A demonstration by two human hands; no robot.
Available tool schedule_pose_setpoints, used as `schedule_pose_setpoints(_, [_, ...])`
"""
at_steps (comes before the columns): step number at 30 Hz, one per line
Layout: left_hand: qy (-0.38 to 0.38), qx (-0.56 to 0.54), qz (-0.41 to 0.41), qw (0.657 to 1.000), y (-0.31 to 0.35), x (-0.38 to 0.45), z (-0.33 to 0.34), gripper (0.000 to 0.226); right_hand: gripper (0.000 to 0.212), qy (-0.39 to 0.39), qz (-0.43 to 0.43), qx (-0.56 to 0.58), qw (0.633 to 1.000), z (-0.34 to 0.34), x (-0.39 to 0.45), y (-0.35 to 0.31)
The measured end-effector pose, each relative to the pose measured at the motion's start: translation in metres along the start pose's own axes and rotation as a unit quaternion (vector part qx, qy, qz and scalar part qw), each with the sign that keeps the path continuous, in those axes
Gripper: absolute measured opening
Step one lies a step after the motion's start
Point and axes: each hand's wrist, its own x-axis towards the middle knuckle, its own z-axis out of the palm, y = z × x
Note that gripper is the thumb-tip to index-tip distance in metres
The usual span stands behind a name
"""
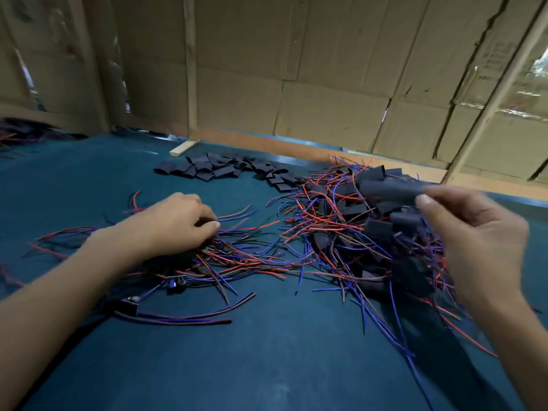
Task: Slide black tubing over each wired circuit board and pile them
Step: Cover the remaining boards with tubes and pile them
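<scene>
At frame left, the left hand curls down into the unsleeved wired boards, pinching red and blue leads. At right, the right hand pinches a sleeved board above the finished pile. Tangled leads could drag extra boards along.

Black tubing, red-and-blue wires

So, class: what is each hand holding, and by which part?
The right hand pinches a black tube by its near end. The left hand rests on loose wires; its grip cannot be told.
</scene>
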Motion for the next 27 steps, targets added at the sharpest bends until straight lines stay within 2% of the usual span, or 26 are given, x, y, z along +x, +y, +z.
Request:
schedule_pose_setpoints(2, [-0.027, -0.018, 0.016, 0.999, -0.006, 0.000, -0.006, 0.029, 0.013, -0.030, 0.012, -0.134, 0.990, -0.001, 0.000, 0.012])
schedule_pose_setpoints(5, [-0.042, -0.024, 0.043, 0.998, -0.010, 0.000, -0.014, 0.020, 0.012, 0.011, -0.038, -0.281, 0.959, 0.005, -0.006, 0.015])
schedule_pose_setpoints(9, [-0.032, -0.011, 0.075, 0.997, -0.005, -0.003, -0.017, 0.013, 0.020, 0.089, -0.168, -0.278, 0.942, 0.014, -0.019, 0.004])
schedule_pose_setpoints(12, [0.106, -0.008, 0.107, 0.989, 0.002, -0.004, -0.017, 0.018, 0.020, 0.088, -0.266, -0.258, 0.925, 0.021, -0.028, -0.001])
schedule_pose_setpoints(14, [0.223, 0.022, 0.136, 0.965, 0.008, -0.005, -0.021, 0.022, 0.018, 0.070, -0.327, -0.239, 0.912, 0.027, -0.034, -0.003])
schedule_pose_setpoints(16, [0.333, 0.031, 0.125, 0.934, 0.014, -0.005, -0.023, 0.023, 0.016, 0.049, -0.376, -0.209, 0.901, 0.032, -0.040, -0.007])
schedule_pose_setpoints(17, [0.380, -0.014, 0.103, 0.919, 0.017, -0.006, -0.023, 0.021, 0.016, 0.032, -0.392, -0.189, 0.900, 0.034, -0.044, -0.009])
schedule_pose_setpoints(19, [0.434, -0.219, 0.033, 0.873, 0.023, -0.008, -0.024, 0.014, 0.015, -0.023, -0.401, -0.150, 0.903, 0.040, -0.052, -0.012])
schedule_pose_setpoints(21, [0.382, -0.462, -0.035, 0.799, 0.032, -0.008, -0.030, 0.014, 0.015, -0.089, -0.383, -0.123, 0.911, 0.050, -0.062, -0.014])
schedule_pose_setpoints(23, [0.232, -0.682, -0.053, 0.691, 0.048, -0.011, -0.037, 0.015, 0.015, -0.137, -0.322, -0.086, 0.933, 0.060, -0.070, -0.015])
schedule_pose_setpoints(24, [0.151, -0.746, -0.048, 0.646, 0.055, -0.013, -0.039, 0.017, 0.016, -0.154, -0.273, -0.050, 0.948, 0.064, -0.073, -0.016])
schedule_pose_setpoints(25, [0.084, -0.777, -0.038, 0.623, 0.064, -0.016, -0.039, 0.018, 0.018, -0.168, -0.219, -0.007, 0.961, 0.066, -0.075, -0.018])
schedule_pose_setpoints(27, [-0.017, -0.796, -0.009, 0.606, 0.084, -0.022, -0.032, 0.017, 0.024, -0.198, -0.106, 0.085, 0.971, 0.068, -0.076, -0.020])
